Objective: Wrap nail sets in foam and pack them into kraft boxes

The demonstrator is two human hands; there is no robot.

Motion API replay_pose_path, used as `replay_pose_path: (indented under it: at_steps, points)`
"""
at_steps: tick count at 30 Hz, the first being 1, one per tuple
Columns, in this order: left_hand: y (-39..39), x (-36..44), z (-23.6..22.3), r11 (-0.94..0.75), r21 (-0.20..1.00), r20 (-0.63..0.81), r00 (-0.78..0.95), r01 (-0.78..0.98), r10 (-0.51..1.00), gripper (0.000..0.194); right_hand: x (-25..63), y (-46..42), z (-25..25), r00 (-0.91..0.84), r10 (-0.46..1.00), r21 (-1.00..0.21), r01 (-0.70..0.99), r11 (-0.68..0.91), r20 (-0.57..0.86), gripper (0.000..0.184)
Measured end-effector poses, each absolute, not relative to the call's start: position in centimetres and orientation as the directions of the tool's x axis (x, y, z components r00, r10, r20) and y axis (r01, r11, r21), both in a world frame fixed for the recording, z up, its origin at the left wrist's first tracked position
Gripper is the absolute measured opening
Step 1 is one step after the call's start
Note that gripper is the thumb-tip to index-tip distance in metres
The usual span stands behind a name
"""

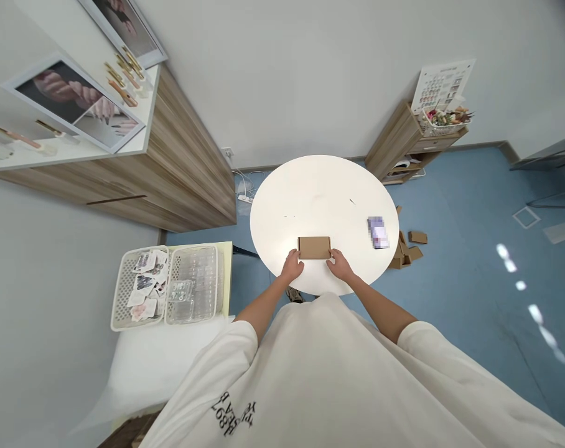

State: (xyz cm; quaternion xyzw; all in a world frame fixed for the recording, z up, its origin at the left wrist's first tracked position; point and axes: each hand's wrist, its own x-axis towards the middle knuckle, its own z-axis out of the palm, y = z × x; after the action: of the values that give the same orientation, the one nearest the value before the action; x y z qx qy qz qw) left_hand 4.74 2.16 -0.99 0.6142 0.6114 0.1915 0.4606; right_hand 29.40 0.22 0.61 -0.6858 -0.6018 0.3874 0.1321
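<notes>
A small brown cardboard box (314,247) lies closed near the front of the round white table (320,186). My left hand (292,266) grips its left end, fingers bent against the side. At the opposite end, my right hand (340,266) holds the near right corner in the same way. The undersides of the fingers are hidden. To the right of the box on the tabletop lies a blurred purple and white packet (378,233).
Cardboard boxes (404,254) lie on the blue floor right of the table. White plastic baskets (117,298) with cards and clear cases stand at left. A wooden cabinet (189,168) and a small shelf unit (389,140) stand along the wall. A power strip (245,199) lies behind the table.
</notes>
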Motion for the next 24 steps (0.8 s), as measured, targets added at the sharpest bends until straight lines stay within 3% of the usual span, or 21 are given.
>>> replay_pose_path:
  at_steps: [4,12,17,24]
  points:
    - [4.0,5.1,-0.1,0.261,0.818,-0.370,0.121,0.514,0.921,0.047,28.7,1.1,1.3,0.044,0.906,-0.688,0.636,-0.351,-0.422,0.064]
    - [4.8,5.6,0.7,0.282,0.827,-0.440,0.248,0.486,0.863,0.055,27.7,0.6,2.7,0.114,0.821,-0.676,0.510,-0.532,-0.560,0.075]
    - [4.9,5.6,1.7,0.265,0.863,-0.395,0.246,0.430,0.885,0.052,27.9,-0.5,4.3,0.111,0.853,-0.728,0.472,-0.497,-0.510,0.069]
    - [5.2,8.1,3.9,0.221,0.906,-0.331,0.281,0.360,0.901,0.051,31.1,-0.4,5.5,0.122,0.931,-0.809,0.464,-0.361,-0.345,0.048]
